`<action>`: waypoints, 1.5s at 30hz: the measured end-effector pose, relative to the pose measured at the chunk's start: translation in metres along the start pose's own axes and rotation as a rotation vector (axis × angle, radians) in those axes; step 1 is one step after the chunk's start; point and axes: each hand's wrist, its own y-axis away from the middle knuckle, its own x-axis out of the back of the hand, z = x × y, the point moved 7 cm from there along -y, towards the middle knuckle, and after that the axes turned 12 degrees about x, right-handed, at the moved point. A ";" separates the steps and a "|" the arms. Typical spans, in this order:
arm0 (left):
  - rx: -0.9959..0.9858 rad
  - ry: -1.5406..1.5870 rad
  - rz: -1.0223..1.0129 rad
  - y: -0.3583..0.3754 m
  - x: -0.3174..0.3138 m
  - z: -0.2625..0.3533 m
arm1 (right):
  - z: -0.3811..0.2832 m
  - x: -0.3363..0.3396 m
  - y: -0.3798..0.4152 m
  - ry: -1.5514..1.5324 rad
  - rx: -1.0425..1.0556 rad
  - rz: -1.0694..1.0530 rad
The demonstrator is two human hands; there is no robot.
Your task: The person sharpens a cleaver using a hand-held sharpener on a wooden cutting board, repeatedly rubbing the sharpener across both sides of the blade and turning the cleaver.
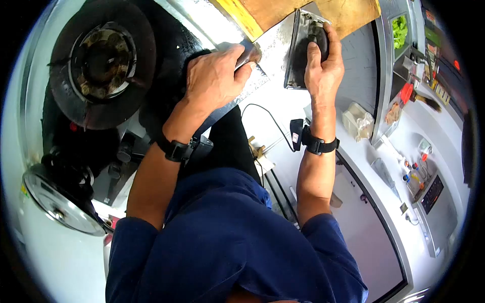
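Note:
My left hand is closed round a brown, handle-like piece at the counter's edge; its far end is hidden by the fingers. To the right, my right hand grips a dark oblong object, thumb on one side and fingers on the other. That object lies against a flat dark rectangular piece with a shiny rim, tilted on the bright counter. What the dark object is, I cannot make out. Both wrists wear black straps with small devices.
A round black burner sits at the upper left, with a glass lid below it. A wooden board lies beyond my hands. At the right stand a clear plastic container, several small bottles and a panelled appliance.

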 end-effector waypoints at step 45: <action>-0.021 0.043 0.070 0.000 0.006 0.002 | -0.060 -0.016 0.038 0.183 0.133 -0.031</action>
